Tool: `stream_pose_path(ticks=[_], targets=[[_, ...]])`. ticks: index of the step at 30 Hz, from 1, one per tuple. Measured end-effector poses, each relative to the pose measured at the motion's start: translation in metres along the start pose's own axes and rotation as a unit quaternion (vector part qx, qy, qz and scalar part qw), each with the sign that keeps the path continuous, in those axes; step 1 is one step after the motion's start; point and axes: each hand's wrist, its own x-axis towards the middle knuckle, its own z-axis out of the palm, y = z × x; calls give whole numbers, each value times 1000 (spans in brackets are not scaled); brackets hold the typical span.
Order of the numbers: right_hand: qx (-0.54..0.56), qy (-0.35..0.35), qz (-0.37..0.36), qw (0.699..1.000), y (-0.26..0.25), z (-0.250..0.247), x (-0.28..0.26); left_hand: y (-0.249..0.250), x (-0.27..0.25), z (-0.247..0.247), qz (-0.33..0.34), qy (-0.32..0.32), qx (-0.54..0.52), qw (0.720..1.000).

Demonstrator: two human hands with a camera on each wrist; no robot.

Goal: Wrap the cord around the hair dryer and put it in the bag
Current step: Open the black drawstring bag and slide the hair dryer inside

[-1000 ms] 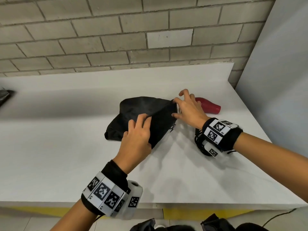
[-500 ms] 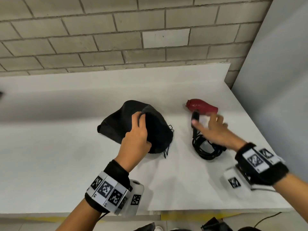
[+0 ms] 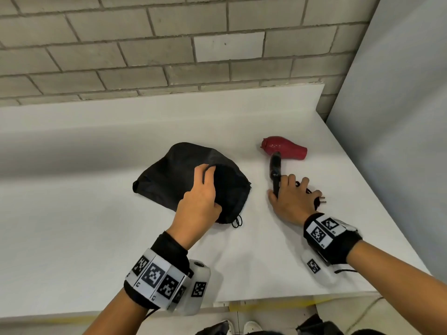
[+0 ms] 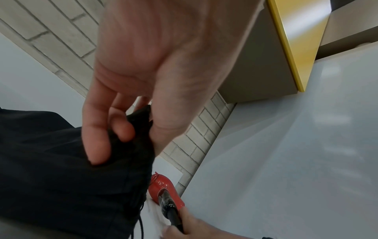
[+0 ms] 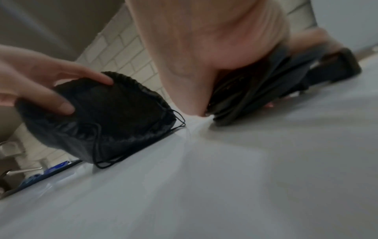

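A black drawstring bag (image 3: 179, 180) lies mid-table. My left hand (image 3: 205, 182) pinches its upper rim; in the left wrist view the fingers (image 4: 122, 131) and thumb hold the fabric and lift the mouth open (image 5: 114, 103). The red hair dryer (image 3: 285, 149) lies to the right, its black handle (image 3: 275, 169) pointing toward me. My right hand (image 3: 287, 197) curls over the handle's end and the coiled black cord (image 5: 243, 97), thumb on the handle's left side. The plug (image 3: 320, 200) sticks out past the fingers.
The white table (image 3: 96, 238) runs to a brick wall (image 3: 169, 56) at the back, with a grey panel (image 3: 399, 141) on the right. The table's front edge is close to my wrists. Small items (image 5: 51, 168) lie at the far left.
My right hand let go of the bag's rim, swung right and came down on the dryer's handle and cord. The left hand kept the bag and raised its rim.
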Motion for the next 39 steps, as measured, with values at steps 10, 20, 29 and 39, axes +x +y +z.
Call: stream_pose_path(ticks=[10, 20, 29, 39], targets=[[154, 24, -146, 977, 63, -32, -1, -3, 3, -11, 8, -28, -9, 1000], [169, -113, -384, 901, 87, -107, -79, -4, 6, -23, 37, -81, 12, 996], [63, -107, -453, 883, 53, -101, -40, -10, -8, -28, 53, -168, 1, 984], [-6, -50, -397, 916, -8, -82, -32, 42, -19, 0, 97, -147, 11, 984]])
